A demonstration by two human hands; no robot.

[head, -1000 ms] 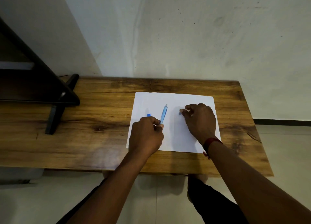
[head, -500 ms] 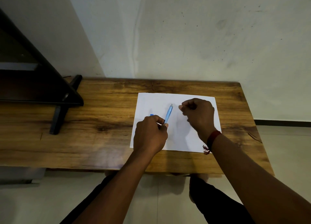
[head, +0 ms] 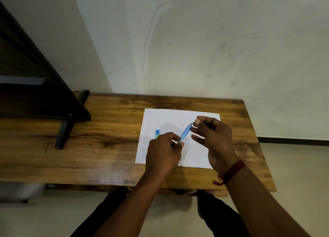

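Downward, from head height, onto a wooden table set against a pale wall. Flat on the table, right of centre, a white paper. Over the paper, a blue pen, slanting up and away to the right. Gripped at its near end by the left hand, fingers curled, thumb and forefinger closed round the barrel. Met at its far end by the right hand, palm turned inward, fingers curled, thumb and forefinger tips pinched together right against the tip; impossible to tell whether gripping the tip itself or something tiny. Round the right wrist, a red thread. On the paper, just left of the left hand and apart from the pen, a small blue piece, partly hidden behind the knuckles. At the table's left end, well apart from the paper, a black stand under a dark panel.
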